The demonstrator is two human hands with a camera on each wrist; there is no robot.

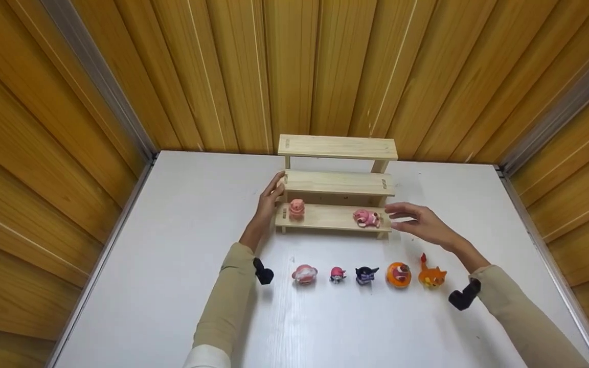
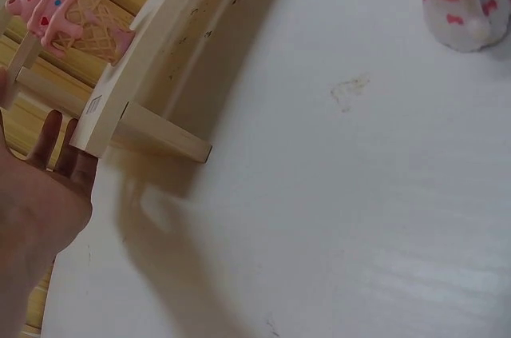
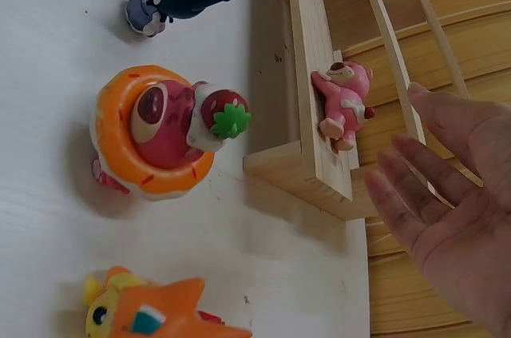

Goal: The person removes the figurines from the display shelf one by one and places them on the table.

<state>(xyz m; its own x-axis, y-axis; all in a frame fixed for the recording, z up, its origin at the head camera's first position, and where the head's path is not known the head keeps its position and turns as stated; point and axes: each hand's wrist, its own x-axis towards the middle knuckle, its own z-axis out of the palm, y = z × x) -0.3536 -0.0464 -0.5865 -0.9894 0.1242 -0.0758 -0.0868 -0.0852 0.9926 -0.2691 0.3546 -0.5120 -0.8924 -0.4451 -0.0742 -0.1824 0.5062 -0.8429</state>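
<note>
A three-tier wooden display stand [image 1: 338, 146] stands at the back of the table. On its bottom tier, a pink ice-cream-cone bear figurine [image 1: 296, 209] is at the left and a pink bear figurine [image 1: 367, 218] lies tilted back at the right. My left hand [image 1: 265, 207] rests against the stand's left end, fingers extended; in the left wrist view they are partly behind the wood. Beside the right end of the bottom tier, my right hand [image 1: 424, 223] is spread with nothing in it, close to the pink bear [image 3: 345, 104].
In front of the stand, a row of figurines lines the white table: a pink-and-white one [image 1: 304, 274], a small pink one [image 1: 337, 275], a dark one [image 1: 365, 275], an orange-ringed bear [image 1: 399, 275] and an orange fox-like one [image 1: 431, 277]. Wood-patterned walls [image 1: 294, 66] enclose the table.
</note>
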